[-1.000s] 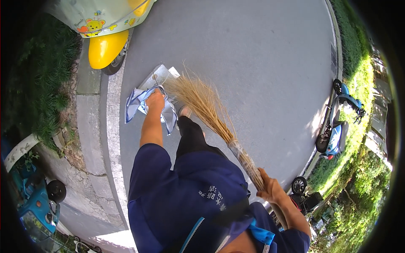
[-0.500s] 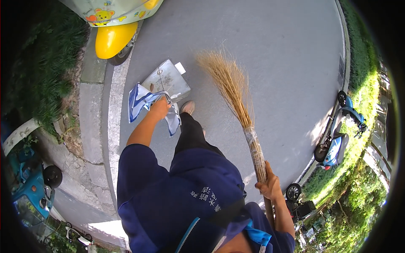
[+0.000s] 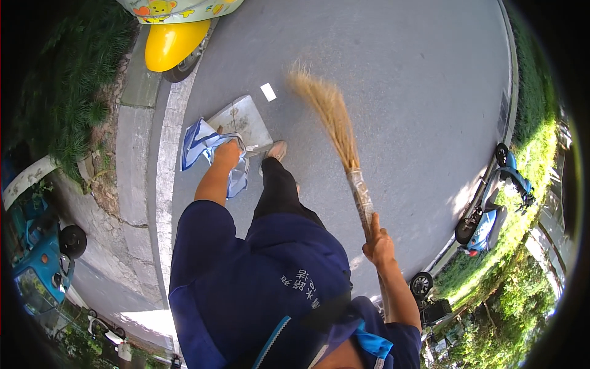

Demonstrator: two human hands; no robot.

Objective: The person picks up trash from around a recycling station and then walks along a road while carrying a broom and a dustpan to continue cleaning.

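My right hand [image 3: 379, 247] is closed round the wrapped handle of a straw broom [image 3: 335, 123], its bristles fanned out above the road and slightly blurred. In front of me, my left hand [image 3: 227, 155] grips the top of a grey metal dustpan [image 3: 252, 123]. A blue and white plastic bag [image 3: 198, 146] hangs about that same hand; the hand hides how it is held. On the road just past the pan's far right corner lies a flat white rectangular piece [image 3: 268, 92], apart from both pan and broom. A brown bit shows at the pan's left part.
To the left run a kerb [image 3: 134, 166] and dark plants. A vehicle with a yellow mudguard [image 3: 175, 46] stands at the far left, a blue three-wheeler [image 3: 43, 277] at the near left. Blue scooters [image 3: 488, 218] line the right grass edge. My shoe [image 3: 278, 149] is beside the pan.
The broom and my right hand have shifted slightly left and away from me. A gap has opened between the white piece and the dustpan; my left hand has moved slightly left.
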